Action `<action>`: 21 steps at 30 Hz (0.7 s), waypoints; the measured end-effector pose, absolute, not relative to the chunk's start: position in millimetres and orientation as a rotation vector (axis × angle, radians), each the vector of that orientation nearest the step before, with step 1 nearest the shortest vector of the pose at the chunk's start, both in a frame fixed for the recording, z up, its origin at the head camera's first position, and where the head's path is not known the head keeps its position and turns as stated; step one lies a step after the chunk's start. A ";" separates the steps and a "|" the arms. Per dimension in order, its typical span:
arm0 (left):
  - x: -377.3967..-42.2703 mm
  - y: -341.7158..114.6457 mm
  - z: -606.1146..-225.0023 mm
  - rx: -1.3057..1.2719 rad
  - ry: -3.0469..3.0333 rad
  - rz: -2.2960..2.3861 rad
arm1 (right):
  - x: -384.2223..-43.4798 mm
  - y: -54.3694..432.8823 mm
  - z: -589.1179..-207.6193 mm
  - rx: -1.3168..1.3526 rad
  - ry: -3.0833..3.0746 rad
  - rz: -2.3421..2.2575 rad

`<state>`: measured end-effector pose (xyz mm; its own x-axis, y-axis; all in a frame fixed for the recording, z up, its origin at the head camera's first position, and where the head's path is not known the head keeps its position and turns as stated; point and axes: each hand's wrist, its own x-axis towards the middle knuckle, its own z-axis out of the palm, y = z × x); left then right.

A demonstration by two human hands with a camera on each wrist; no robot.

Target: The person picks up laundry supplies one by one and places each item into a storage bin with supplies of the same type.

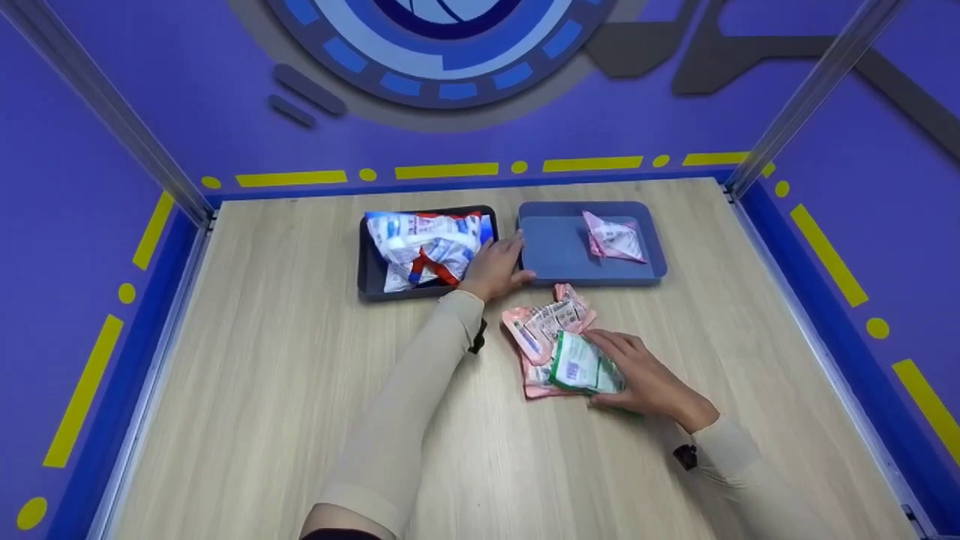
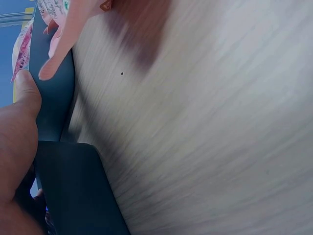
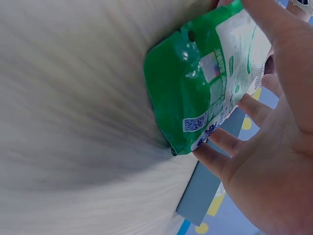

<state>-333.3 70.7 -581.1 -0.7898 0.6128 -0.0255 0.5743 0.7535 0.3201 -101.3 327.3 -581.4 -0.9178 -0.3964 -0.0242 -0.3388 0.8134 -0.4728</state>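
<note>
My right hand (image 1: 651, 379) holds a green and white packet (image 1: 581, 365) between thumb and fingers. In the right wrist view the green end of this packet (image 3: 176, 83) hangs close above the wood, with fingertips along its edge. Pink packets (image 1: 541, 330) lie partly under it, overlapping each other. My left hand (image 1: 496, 268) rests at the right rim of the dark tray (image 1: 369, 279), its thumb pointing toward the blue-grey tray (image 1: 555, 274). Several blue, white and red packets (image 1: 431, 244) fill the dark tray. A pink and white packet (image 1: 616, 238) sits in the blue-grey tray's right half.
The two trays stand side by side near the back of the wooden table (image 1: 285, 360). Purple panels (image 1: 480, 142) with yellow marks rise behind and at both sides. Metal posts (image 1: 814, 94) mark the back corners.
</note>
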 end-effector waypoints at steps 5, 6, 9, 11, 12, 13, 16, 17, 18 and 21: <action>-333.8 70.8 -580.4 0.985 2.824 0.446 | -99.5 327.0 -583.3 -0.579 2.878 -0.698; -333.7 70.8 -580.3 0.977 2.820 0.443 | -99.4 326.7 -583.6 -0.574 2.875 -0.695; -333.2 71.0 -579.3 0.960 2.809 0.446 | -98.8 326.8 -584.1 -0.565 2.873 -0.693; -333.1 71.1 -578.8 0.955 2.804 0.451 | -98.5 326.9 -584.9 -0.562 2.875 -0.697; -333.0 71.2 -578.7 0.954 2.803 0.448 | -98.3 326.9 -585.5 -0.563 2.878 -0.699; -333.2 71.2 -578.7 0.953 2.804 0.445 | -98.2 326.9 -586.1 -0.562 2.881 -0.701; -334.0 71.6 -579.6 0.953 2.806 0.438 | -97.7 326.3 -587.8 -0.557 2.888 -0.701; -334.3 71.6 -580.2 0.954 2.807 0.439 | -97.4 326.0 -588.2 -0.552 2.889 -0.699; -334.7 71.7 -580.9 0.953 2.808 0.436 | -97.2 325.8 -588.7 -0.550 2.892 -0.693; -335.2 71.2 -582.7 0.957 2.810 0.433 | -96.9 324.9 -590.1 -0.541 2.901 -0.681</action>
